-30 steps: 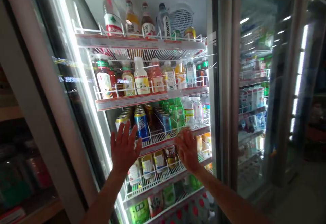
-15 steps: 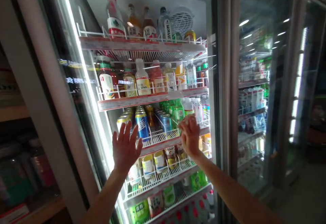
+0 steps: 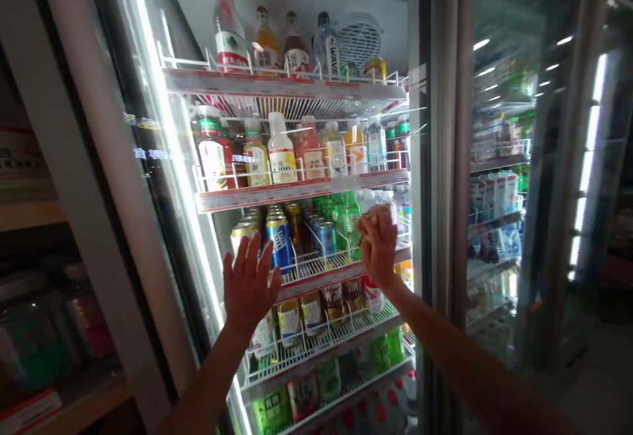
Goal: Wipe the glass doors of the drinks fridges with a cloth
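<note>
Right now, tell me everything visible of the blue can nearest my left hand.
The blue can looks metallic, with large white markings and a pale rim. It stands upright on the third shelf down, heading a row of cans. Your left hand partly overlaps it in view; whether they touch, I cannot tell.

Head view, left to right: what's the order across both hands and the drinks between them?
Left hand → dark blue can → light blue can → front green bottle → right hand.
</note>
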Motion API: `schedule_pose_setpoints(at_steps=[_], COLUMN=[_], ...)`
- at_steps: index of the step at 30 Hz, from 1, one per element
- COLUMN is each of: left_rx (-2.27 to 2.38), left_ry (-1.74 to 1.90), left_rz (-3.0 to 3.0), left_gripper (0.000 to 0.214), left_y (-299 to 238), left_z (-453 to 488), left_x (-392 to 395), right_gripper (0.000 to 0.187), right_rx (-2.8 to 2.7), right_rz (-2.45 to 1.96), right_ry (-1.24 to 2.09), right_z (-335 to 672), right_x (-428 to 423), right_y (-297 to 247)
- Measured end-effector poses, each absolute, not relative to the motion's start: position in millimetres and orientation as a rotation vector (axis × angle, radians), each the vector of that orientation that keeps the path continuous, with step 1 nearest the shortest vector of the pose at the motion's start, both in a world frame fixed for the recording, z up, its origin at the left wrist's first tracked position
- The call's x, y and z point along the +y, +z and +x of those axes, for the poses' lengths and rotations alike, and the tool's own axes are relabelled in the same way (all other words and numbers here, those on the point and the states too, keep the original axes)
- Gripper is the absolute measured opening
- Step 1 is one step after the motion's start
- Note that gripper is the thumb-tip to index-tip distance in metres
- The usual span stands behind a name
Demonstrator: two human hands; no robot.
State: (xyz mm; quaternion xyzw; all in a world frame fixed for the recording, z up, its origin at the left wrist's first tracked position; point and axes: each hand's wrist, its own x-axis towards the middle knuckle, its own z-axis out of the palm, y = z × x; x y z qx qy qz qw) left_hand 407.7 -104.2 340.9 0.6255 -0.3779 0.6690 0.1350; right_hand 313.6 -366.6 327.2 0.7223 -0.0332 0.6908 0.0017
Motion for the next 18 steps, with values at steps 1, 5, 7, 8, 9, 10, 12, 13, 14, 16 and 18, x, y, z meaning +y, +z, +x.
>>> schedule_pose_setpoints(at_steps=[1,5,7,8,9,10,12,13,14,16,18], left_rx=[-1.102,-1.115,-1.104,-1.102,-1.101,-1.098,-1.091,-1.088,-1.085,-1.083,-1.094], left_ry=[1.939,1.929,1.929,1.929,1.928,1.926,1.922,1.920,1.918,1.917,1.924], left_rz=[1.809,1.816,1.814,1.815,1.816,1.819,1.826,1.827,1.826,1.822,1.820], left_gripper=[0.075,0.075,0.075,0.075,0.075,0.074,0.074,0.074,0.073,0.073,0.073], left_y=[341,342,341,341,341,341,340,340,340,340,340], left_z=[408,409,408,408,408,407,407,407,407,407,408], left_x=[-104,-103,-103,-103,-103,-104,-105,-105,-105,-104,-103], right_gripper=[0.043,0.037,0.038,0.039,0.039,0.040,0.043,0.044,0.043,0.041,0.037], right_rx=[0.031,0.345,0.191,0.050,-0.096,-0.211,-0.282,-0.242,-0.172,0.036,0.268], right_rz=[2.302,2.295,2.252,2.226,2.193,2.153,2.095,2.090,2.096,2.153,2.214], right_ry=[2.062,1.753,1.873,1.978,2.087,2.187,2.308,2.317,2.298,2.153,1.934], right_z=[317,317,310,306,304,303,305,307,311,318,322], right_x=[-349,-322,-348,-365,-382,-395,-403,-397,-384,-350,-323], right_y=[324,316,321,326,333,339,350,352,351,344,335])
